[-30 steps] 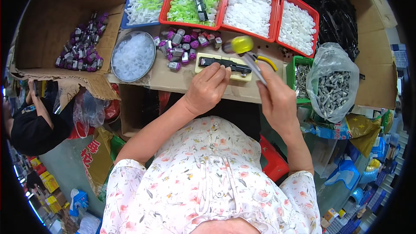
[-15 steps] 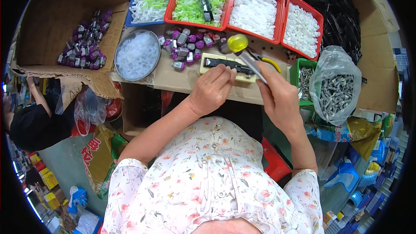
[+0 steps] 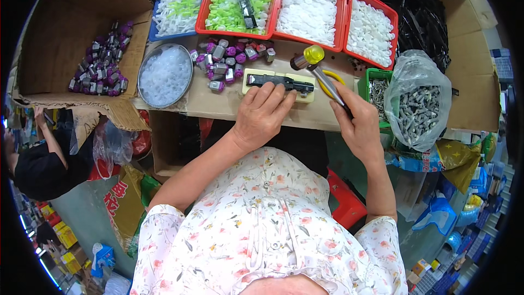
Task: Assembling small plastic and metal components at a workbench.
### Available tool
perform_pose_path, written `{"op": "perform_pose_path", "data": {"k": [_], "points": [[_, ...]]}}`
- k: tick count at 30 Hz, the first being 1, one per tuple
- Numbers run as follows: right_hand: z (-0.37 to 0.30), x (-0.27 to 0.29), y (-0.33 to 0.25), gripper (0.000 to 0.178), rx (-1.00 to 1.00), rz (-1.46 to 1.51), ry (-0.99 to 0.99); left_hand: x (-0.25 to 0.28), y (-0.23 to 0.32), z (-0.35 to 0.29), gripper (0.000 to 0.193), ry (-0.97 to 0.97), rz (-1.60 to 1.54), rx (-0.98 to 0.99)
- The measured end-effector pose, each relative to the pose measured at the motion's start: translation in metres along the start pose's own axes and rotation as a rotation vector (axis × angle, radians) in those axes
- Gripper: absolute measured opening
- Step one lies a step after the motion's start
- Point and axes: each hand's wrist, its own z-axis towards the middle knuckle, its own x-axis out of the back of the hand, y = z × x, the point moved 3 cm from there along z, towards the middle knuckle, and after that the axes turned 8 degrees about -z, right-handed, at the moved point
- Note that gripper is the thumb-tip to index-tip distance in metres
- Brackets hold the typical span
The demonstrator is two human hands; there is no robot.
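Observation:
A long black plastic part lies in a cream fixture block at the table's near edge. The fingertips of my left hand press onto the part and hold it in the block. In my right hand is a small hammer, gripped by its handle. Its head, with a yellow translucent face, is raised to the right of the block, apart from the part. Pliers with yellow handles lie behind the hammer, partly hidden by it.
Purple-and-silver pieces lie in a loose pile and in a cardboard box. A round dish, red bins, a blue bin, a green bin and a plastic bag of metal pieces surround the block. Another person is at far left.
The hammer has moved right, away from above the block, and its head has turned. My left fingers have spread along the black part. The whole view has shifted slightly.

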Motion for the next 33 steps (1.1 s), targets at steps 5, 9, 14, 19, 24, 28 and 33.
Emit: {"op": "perform_pose_path", "data": {"k": [5, 9, 14, 19, 24, 28, 33], "points": [[-0.011, -0.003, 0.007, 0.033, -0.029, 0.003, 0.016, -0.010, 0.007, 0.011, 0.034, 0.055, -0.027, -0.039], [-0.016, -0.002, 0.011, 0.033, -0.076, 0.036, 0.019, -0.013, 0.001, 0.024, 0.032, 0.015, -0.106, 0.018], [-0.026, 0.001, 0.014, 0.033, -0.114, -0.010, -0.026, -0.014, 0.001, 0.018, 0.031, 0.025, -0.147, -0.057], [-0.033, -0.003, 0.018, 0.034, -0.080, -0.044, -0.019, -0.018, 0.007, 0.013, 0.032, 0.070, -0.153, -0.102], [-0.031, -0.005, 0.019, 0.037, -0.050, -0.041, -0.023, -0.022, 0.010, 0.005, 0.029, 0.098, -0.090, -0.103], [-0.030, -0.001, 0.014, 0.033, -0.138, -0.049, -0.100, -0.022, 0.008, 0.010, 0.031, 0.091, -0.132, -0.104], [-0.030, -0.001, 0.013, 0.032, -0.113, -0.059, -0.079, -0.022, 0.013, 0.011, 0.030, 0.116, -0.110, -0.061]]}}
